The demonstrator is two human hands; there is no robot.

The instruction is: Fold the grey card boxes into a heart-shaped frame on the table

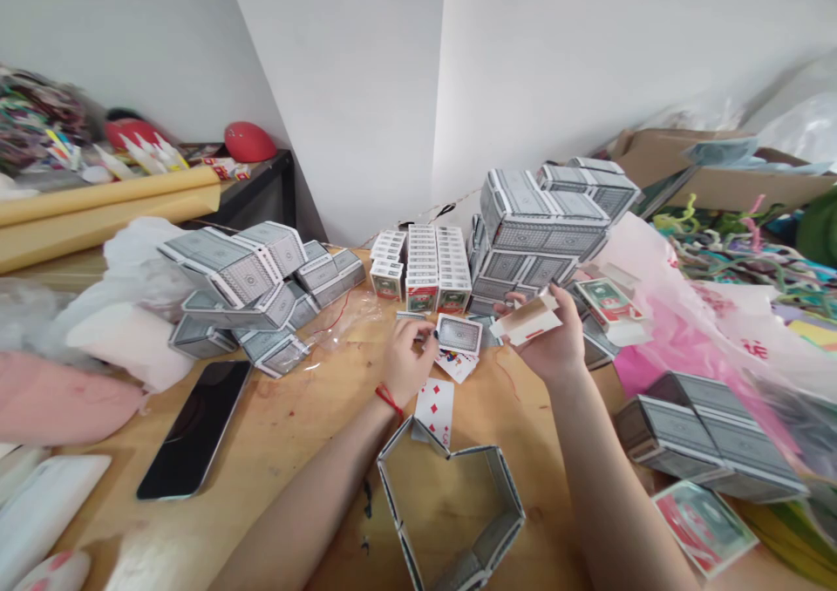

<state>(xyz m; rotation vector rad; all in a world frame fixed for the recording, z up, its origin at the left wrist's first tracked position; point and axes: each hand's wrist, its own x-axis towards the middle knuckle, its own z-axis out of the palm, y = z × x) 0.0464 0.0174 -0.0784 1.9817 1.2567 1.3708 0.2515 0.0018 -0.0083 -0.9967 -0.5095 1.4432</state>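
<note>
My left hand (411,354), with a red string bracelet at its wrist, has its fingers curled in a pinch at the left edge of a face-down playing card (459,333). Beneath that card, face-up cards (458,364) are fanned on the table. My right hand (555,343) grips an opened cardboard card box (528,319), tilted with its flap out. A diamonds card (434,408) lies near my left wrist. Between my forearms stands a heart-shaped frame (451,456) of joined playing cards, its middle hollow.
Stacked blocks made of cards rise at right (546,225) and left (235,268). Rows of boxed decks (422,264) stand at the back. A phone (194,430) lies left. Right are an open deck box (608,302), another deck (704,526) and pink plastic bags (712,312).
</note>
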